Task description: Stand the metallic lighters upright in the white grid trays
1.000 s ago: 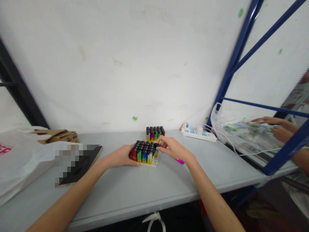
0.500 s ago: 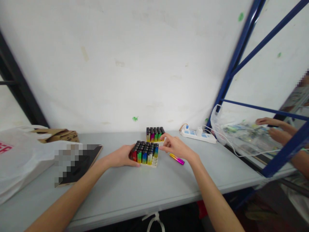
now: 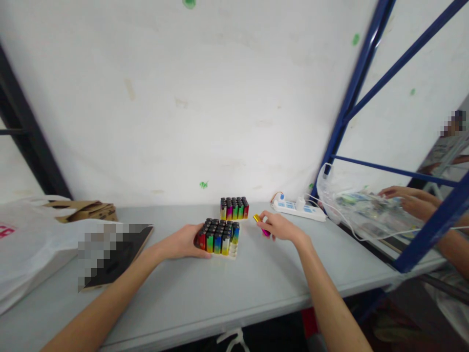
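Observation:
My left hand [image 3: 188, 242] is wrapped round the left side of a white tray [image 3: 232, 253] packed with upright black-topped lighters [image 3: 217, 239]. Some slots at the tray's right front hold no lighter. To the right, my right hand [image 3: 274, 226] pinches a yellow and magenta lighter [image 3: 266, 232], tilted, close above the table. Behind the near tray stands a second block of coloured lighters [image 3: 234, 209], which neither hand touches.
A power strip [image 3: 299, 209] lies against the wall. On the left are a dark flat device [image 3: 117, 254], a white plastic bag [image 3: 32, 244] and folded cardboard [image 3: 84, 210]. Past the blue rack post [image 3: 339, 122], another person's hands [image 3: 410, 198] are over plastic bags.
My right hand has moved from the near tray's right side to the yellow and magenta lighter and taken hold of it. My left hand still grips the tray.

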`<action>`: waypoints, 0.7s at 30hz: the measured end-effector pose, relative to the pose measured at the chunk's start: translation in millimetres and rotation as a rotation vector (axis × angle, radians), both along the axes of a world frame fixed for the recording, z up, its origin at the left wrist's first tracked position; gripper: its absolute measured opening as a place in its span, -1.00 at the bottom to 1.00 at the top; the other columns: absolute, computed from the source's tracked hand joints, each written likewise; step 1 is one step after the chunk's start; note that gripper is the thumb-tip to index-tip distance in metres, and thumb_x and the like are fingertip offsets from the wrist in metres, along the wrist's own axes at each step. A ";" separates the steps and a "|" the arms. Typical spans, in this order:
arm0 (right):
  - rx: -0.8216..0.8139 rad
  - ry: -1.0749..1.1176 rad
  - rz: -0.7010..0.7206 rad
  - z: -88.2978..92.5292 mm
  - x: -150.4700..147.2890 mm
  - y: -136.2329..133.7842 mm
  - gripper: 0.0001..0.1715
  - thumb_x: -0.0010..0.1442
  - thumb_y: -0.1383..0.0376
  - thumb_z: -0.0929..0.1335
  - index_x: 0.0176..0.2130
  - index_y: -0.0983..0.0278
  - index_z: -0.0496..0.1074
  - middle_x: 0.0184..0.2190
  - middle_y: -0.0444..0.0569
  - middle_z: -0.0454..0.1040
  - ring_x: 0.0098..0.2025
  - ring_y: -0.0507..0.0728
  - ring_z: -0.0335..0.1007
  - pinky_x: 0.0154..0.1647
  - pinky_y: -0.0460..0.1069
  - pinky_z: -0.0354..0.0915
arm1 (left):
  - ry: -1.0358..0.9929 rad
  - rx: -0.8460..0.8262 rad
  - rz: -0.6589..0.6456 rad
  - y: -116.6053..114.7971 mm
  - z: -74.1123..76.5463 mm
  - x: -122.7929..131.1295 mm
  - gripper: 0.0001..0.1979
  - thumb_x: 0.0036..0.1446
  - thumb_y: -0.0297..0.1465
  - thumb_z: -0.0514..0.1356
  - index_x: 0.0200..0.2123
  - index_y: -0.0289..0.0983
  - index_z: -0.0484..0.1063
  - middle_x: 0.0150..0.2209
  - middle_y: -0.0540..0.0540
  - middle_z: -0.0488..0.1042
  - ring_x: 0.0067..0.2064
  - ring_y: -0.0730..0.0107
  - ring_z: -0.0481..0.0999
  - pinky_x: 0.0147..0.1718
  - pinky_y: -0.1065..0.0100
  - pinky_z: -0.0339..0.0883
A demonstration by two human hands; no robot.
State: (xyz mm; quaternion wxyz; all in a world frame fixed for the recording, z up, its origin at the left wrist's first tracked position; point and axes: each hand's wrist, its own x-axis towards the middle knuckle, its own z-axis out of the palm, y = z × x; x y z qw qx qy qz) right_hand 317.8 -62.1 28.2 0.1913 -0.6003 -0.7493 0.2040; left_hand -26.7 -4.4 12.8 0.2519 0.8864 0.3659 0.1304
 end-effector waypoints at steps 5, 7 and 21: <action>0.397 0.220 0.039 8.1 -12.6 5.6 -0.62 0.37 0.06 0.29 -0.12 0.28 0.52 -0.30 0.01 0.57 -0.30 0.10 0.44 -0.27 -0.04 0.31 | -0.020 -0.009 -0.011 1.9 -2.3 -1.5 -0.30 -0.10 -0.06 0.42 0.08 -0.25 0.43 0.02 -0.05 0.59 0.01 0.09 0.58 0.00 0.30 0.44; 0.410 0.420 -0.029 7.2 -19.6 9.6 -0.55 0.27 -0.02 0.37 -0.08 0.28 0.52 -0.41 -0.06 0.50 -0.42 0.07 0.35 -0.41 -0.05 0.26 | -0.023 -0.006 -0.019 2.7 -3.5 -1.8 -0.31 -0.10 -0.06 0.42 0.07 -0.25 0.43 0.03 -0.07 0.59 0.02 0.07 0.57 0.00 0.29 0.44; 0.080 1.026 0.061 0.1 -69.3 5.4 -0.41 0.27 -0.26 0.26 -0.27 0.20 0.21 -0.61 -0.31 0.05 -0.66 -0.06 -0.11 -0.66 -0.14 -0.04 | -0.007 0.016 -0.004 1.4 -2.2 -1.3 -0.25 -0.11 -0.05 0.43 0.13 -0.26 0.42 0.04 -0.09 0.59 0.02 0.07 0.58 0.02 0.28 0.43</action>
